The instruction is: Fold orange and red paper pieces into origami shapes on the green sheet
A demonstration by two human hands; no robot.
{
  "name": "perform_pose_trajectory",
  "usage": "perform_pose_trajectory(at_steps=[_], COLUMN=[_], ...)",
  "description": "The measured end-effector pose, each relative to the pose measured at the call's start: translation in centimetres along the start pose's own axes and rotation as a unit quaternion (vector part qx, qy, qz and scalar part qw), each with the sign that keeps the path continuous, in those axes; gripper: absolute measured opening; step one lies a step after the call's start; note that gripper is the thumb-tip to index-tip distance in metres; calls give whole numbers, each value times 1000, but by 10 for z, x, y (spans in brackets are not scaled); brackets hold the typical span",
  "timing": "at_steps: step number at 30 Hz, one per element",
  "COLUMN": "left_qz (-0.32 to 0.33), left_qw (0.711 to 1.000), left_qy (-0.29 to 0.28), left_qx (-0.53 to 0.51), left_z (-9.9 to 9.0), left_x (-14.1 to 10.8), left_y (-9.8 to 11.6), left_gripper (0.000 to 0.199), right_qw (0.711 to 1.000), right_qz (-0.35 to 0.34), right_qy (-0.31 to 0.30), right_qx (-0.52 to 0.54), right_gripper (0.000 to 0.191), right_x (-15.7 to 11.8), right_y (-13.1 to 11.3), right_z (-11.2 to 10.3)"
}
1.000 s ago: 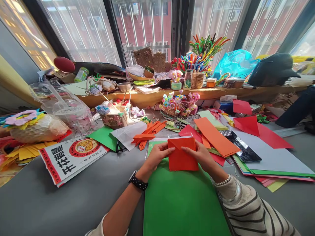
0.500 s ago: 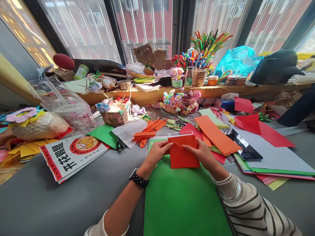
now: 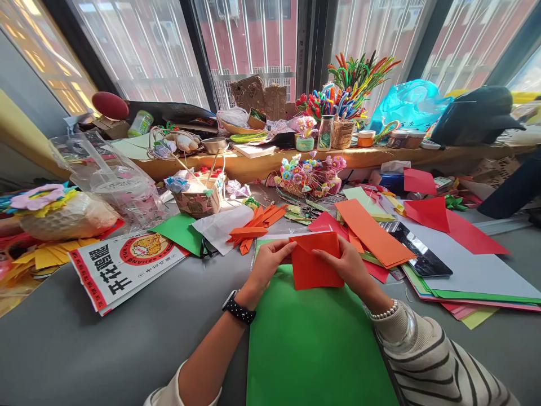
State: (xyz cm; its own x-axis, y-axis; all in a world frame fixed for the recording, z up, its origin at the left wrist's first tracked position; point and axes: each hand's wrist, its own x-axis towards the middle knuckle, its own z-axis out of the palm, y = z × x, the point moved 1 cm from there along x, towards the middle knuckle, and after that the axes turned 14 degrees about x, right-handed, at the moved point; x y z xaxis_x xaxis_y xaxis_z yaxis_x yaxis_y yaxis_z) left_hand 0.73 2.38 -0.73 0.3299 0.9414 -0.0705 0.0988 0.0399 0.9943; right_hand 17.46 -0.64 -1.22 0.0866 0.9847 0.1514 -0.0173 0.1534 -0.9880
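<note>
A square of orange-red paper (image 3: pixel 318 269) is held up between my two hands, above a large green sheet (image 3: pixel 316 349). My left hand (image 3: pixel 270 264) pinches its upper left corner between thumb and fingers. At the upper right, my right hand (image 3: pixel 349 262) grips it, the thumb lying across the front and the fingers hidden behind. A slanting edge or crease shows near the paper's top. Beyond it lie folded orange paper strips (image 3: pixel 264 223), and to the right an orange paper rectangle (image 3: pixel 372 234).
A printed paper bag (image 3: pixel 135 262) lies to the left. On the right a phone (image 3: pixel 418 251) rests on stacked coloured sheets (image 3: pixel 477 265). Farther back stand a small decorated basket (image 3: pixel 198 200), craft flowers (image 3: pixel 302 175) and bundled pipe cleaners (image 3: pixel 338 101); a plastic cup (image 3: pixel 122 192) is at left.
The paper's top edge looks slightly different, with the pale strip along it no longer showing. Both hands keep nearly the same place and hold.
</note>
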Motion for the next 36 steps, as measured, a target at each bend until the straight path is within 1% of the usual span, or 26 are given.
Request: perform_pose_trajectory(at_steps=[5,16,22,27,30,34,36], left_qz=[21,10,7,2,3,-5,-9], left_qw=[1000,1000,1000,1000,1000,1000,1000], left_qy=[-10,-14,-12,-3,8,21,23], left_qx=[-3,-6,-7,-3,-2,-5,-5], left_z=[-1,0,1,-1,-2,-3,-3], left_x=[0,0,0,1,1,1,1], left_y=[-1,-1,-2,-1,-1,-1,-1], left_gripper=[33,31,29,29,28,29,29], right_qw=[1000,1000,1000,1000,999,989,985], right_qz=[3,14,13,23,39,62,66], right_qy=[1,8,8,2,-2,5,11], right_qx=[-4,2,-5,8,38,132,156], right_gripper=[39,41,38,35,31,27,24], right_x=[0,-1,1,1,0,1,2], right_y=[0,-2,3,1,-2,-3,-3], right_z=[0,0,-2,-2,-3,-4,-5])
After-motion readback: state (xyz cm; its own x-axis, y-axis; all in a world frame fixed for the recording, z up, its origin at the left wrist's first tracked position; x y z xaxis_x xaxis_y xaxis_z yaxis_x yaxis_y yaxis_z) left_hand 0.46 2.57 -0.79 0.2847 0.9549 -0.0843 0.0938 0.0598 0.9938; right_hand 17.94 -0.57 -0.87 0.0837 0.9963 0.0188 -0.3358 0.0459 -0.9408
